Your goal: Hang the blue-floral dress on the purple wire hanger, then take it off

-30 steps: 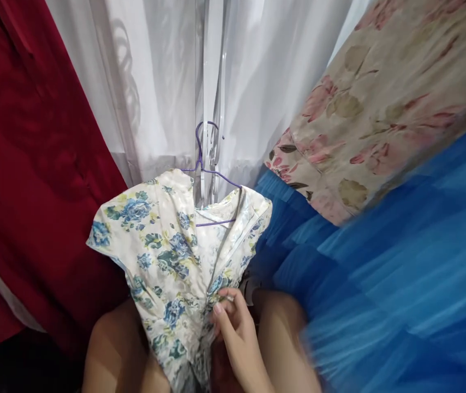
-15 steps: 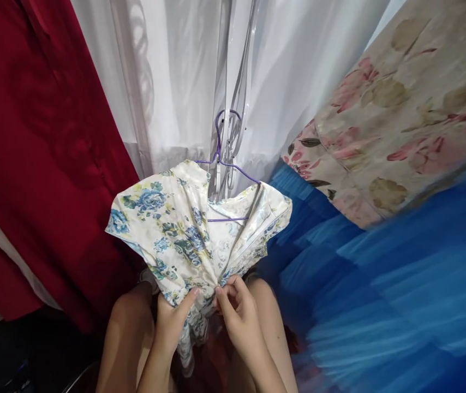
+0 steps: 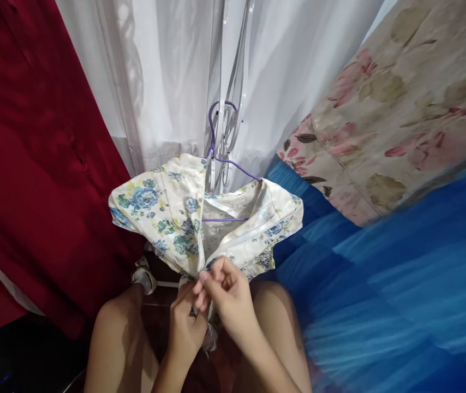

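A white dress (image 3: 175, 218) with blue roses and green leaves hangs on a purple hanger (image 3: 212, 144), its front parted in a V. My left hand (image 3: 190, 314) is closed around the gathered cloth below the V. Just above it, my right hand (image 3: 227, 289) pinches the front edge of the dress where the two sides meet. The fingers of both hands almost touch. What lies exactly between the right fingertips is hidden. The lower part of the dress is bunched and mostly covered by my hands.
Behind the hanger are a white curtain (image 3: 167, 82) and a white metal stand (image 3: 221, 71). Red fabric (image 3: 40, 164) hangs at left. Cream floral cloth (image 3: 380, 125) and blue tulle (image 3: 380, 284) fill the right. My knees (image 3: 114, 322) flank the dress; a shoe (image 3: 145, 277) shows beyond.
My left hand has moved right and closed around the cloth. My right hand has shifted slightly up and left. The dress's shoulders have spread a little and its neckline has swung left.
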Demonstrator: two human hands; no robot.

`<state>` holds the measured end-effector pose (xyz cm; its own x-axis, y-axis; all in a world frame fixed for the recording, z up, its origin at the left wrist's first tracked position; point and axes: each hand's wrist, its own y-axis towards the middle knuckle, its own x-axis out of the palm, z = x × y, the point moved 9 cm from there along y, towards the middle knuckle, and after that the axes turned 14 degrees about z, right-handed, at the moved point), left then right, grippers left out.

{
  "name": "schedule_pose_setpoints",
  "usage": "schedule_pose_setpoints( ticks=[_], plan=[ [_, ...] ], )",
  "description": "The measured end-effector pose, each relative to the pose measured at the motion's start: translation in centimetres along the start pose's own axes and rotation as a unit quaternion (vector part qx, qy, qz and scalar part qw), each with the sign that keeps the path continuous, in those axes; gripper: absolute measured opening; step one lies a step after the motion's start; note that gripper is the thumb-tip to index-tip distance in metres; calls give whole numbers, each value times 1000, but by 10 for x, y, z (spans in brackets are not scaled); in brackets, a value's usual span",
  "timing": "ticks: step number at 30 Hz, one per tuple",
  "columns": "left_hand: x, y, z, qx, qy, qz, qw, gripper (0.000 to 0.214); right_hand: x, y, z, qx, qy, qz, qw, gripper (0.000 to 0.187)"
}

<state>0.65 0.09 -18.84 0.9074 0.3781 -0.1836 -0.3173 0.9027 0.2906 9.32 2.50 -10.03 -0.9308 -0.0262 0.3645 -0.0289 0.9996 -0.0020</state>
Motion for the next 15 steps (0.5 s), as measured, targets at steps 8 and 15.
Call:
schedule_pose_setpoints(
  ticks=[8, 15],
  plan=[
    [-10, 1, 30, 96, 146, -76, 982, 26, 44, 76, -150, -183, 28, -5, 983, 39],
    [-25, 27, 41, 181, 162, -80, 967, 13, 53, 66, -152, -255, 51, 18, 965, 26]
  ],
)
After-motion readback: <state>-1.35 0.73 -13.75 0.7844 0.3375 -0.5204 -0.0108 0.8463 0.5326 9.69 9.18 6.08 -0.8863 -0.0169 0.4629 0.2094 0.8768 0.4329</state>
